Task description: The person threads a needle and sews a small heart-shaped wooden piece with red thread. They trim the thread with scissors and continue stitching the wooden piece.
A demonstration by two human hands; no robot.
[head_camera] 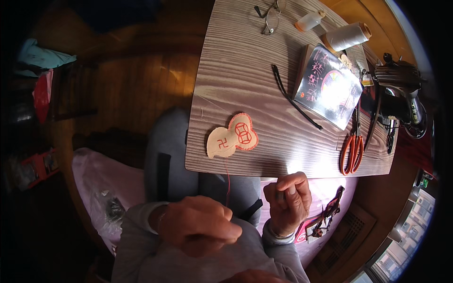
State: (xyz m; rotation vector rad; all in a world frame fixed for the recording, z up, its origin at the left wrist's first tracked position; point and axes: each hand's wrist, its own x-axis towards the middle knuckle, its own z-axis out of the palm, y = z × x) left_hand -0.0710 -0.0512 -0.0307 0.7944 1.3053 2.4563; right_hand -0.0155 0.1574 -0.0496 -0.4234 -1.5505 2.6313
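Observation:
A gourd-shaped tan cloth piece (222, 141) lies at the table's near left corner, with red stitched motifs and red stitching around its upper lobe. From its lower edge a red thread (228, 180) hangs over the table edge and runs down to my left hand (200, 226). That hand is in front of my torso, its fingers closed in a pinch; its fingertips are partly hidden. My right hand (290, 203) is just off the front table edge, fingers curled and thumb against the index finger, with a dark metal band on one finger. No needle can be made out.
On the wood-grain table (240, 70) are orange-handled scissors (352, 154), a glossy book (327, 88), a black strap (293, 100), eyeglasses (272, 21), a small bottle (310, 21) and a thread cone (348, 36). A black sewing machine (400, 81) stands at the right.

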